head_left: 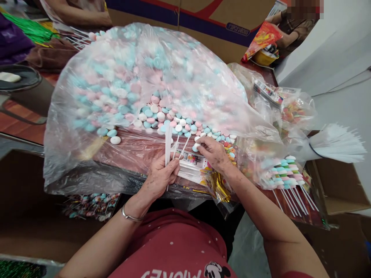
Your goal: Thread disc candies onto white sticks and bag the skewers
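Observation:
My left hand is closed around several thin white sticks, which point up and fan slightly apart. Their tips reach the front edge of a heap of round pink, blue and white marshmallows. At the right of that heap, the fingers of my right hand pinch a white marshmallow, partly covered by the fingertips. A large clear plastic bag covers most of the heap. Ring-shaped gummy candies lie beside my right hand. Beneath my hands is a printed packet.
Filled skewers lie at the right, below a bundle of white sticks or wrappers. Gold twist ties hang at the front edge. A box holding wrapped candies stands lower left; a dark mug is left. Other people sit opposite.

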`<state>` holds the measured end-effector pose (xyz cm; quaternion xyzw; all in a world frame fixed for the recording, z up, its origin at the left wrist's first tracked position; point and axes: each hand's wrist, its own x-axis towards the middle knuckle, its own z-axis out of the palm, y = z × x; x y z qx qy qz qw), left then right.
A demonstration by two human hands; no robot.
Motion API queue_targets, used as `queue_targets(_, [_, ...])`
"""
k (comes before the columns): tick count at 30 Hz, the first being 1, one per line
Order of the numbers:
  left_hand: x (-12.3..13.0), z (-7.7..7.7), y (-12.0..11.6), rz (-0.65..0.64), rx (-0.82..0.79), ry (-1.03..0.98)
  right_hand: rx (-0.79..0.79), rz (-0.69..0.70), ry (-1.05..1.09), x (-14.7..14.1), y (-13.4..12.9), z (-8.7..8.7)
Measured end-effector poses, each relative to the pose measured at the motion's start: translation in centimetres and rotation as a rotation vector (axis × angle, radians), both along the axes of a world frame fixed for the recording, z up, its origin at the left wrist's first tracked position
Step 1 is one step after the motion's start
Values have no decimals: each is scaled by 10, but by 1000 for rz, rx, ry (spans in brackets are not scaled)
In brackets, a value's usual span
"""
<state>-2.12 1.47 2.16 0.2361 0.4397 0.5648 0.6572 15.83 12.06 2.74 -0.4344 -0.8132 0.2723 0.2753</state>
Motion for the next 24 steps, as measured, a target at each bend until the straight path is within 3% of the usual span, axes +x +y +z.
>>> queue_targets(6, [-1,-5,-1,-23,-5,18,175,149,-164,3,2,-3])
queue_targets(17, [1,-5,-1,-10,17,78,496,280,-608,-3,-4,2])
queue_targets(21, [1,-9,-2,-35,27,135,508,218,-626,-6,-6,-2])
queue_targets(24, [1,-12,-2,-39,20,186,418,71,-463,-7,-4,-8])
